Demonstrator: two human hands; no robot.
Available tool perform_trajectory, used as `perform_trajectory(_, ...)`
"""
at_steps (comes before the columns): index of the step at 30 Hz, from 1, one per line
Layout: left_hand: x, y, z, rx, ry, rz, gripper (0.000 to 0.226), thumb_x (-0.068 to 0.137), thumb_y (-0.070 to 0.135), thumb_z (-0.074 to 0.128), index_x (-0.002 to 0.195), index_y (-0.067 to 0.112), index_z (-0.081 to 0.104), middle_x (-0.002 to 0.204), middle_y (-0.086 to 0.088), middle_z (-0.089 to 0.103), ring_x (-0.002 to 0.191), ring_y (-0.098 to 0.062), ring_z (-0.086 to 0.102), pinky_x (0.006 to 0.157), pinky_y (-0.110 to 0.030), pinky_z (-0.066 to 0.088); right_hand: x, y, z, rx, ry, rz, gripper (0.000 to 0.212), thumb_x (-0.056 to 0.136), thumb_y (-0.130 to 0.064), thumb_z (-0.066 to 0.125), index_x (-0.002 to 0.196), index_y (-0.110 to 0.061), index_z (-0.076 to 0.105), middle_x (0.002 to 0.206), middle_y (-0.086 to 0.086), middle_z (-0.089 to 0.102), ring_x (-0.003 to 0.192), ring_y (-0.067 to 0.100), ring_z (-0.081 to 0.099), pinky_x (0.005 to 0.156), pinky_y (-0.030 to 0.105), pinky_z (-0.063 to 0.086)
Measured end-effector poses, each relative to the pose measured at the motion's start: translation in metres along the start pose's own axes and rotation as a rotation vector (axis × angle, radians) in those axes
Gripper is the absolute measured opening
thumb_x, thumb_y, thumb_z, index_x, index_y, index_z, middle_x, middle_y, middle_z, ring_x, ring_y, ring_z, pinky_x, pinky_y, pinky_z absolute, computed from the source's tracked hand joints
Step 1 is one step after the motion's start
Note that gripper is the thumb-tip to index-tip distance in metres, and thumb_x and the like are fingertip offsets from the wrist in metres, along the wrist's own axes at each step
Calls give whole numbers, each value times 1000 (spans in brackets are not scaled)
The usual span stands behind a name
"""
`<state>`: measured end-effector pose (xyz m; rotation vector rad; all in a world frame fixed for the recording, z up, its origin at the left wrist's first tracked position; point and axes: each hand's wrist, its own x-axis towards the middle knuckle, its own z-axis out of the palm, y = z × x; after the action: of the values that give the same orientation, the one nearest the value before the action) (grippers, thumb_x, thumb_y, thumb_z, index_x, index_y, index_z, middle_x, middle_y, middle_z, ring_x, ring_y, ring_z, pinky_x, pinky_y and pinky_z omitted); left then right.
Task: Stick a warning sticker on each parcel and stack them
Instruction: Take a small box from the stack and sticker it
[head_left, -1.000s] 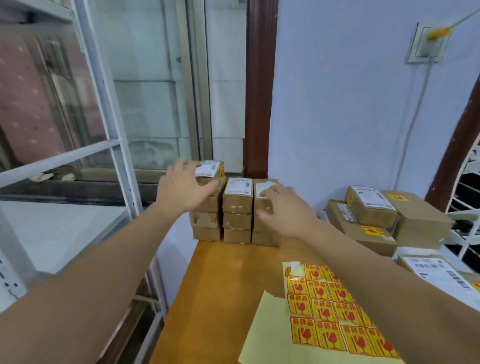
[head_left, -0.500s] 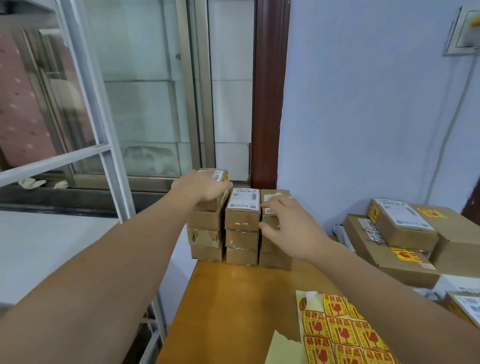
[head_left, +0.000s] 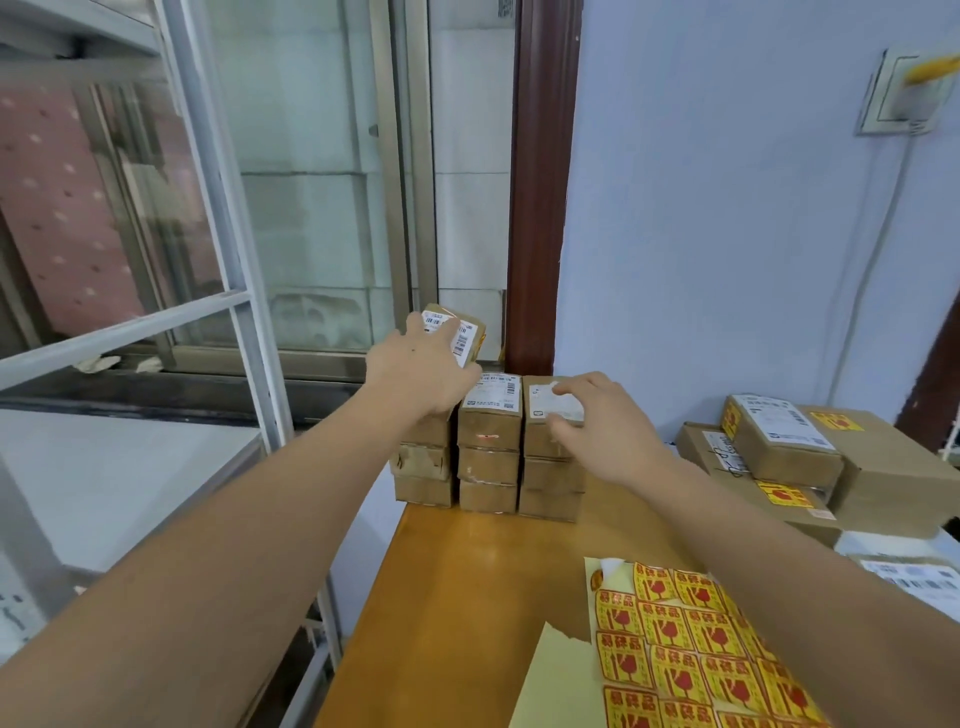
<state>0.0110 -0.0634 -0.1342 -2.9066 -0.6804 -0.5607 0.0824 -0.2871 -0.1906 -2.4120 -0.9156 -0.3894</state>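
Three stacks of small brown parcels stand at the far end of the wooden table (head_left: 467, 597). My left hand (head_left: 421, 366) grips a small parcel (head_left: 465, 332) with a white label, tilted and lifted above the left stack (head_left: 422, 467). My right hand (head_left: 605, 423) rests with spread fingers on the top parcel of the right stack (head_left: 550, 478). The middle stack (head_left: 488, 447) stands between them, label up. A sheet of yellow and red warning stickers (head_left: 691, 654) lies on the table near me, under my right forearm.
Larger brown parcels (head_left: 779, 441) with yellow stickers are piled at the right against the blue wall. A white metal frame (head_left: 228, 291) and a window stand at the left, beside the table's left edge. A dark wooden post (head_left: 540, 208) rises behind the stacks.
My left hand has lifted the top parcel off the left stack and tilted it. My right hand stays on the right stack. The camera has shifted slightly.
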Motion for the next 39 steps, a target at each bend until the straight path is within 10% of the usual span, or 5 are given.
perform_trajectory(15,-103,-18,-3,38,66,51,72,95,64,39,159,38,19,165,-8,17,125,-32,47,89,-42,47,55,-6,34,115,-216,452,103,75,-88,45,155,-25,32,153,8,26,125,34,54,109,49,41)
perform_trajectory(39,-161,-7,1,-68,38,59,76,92,65,43,159,43,16,166,-5,10,125,-32,44,97,-45,43,-22,-6,1,113,50,370,81,86,-76,42,153,-32,30,144,9,44,120,33,56,88,42,49)
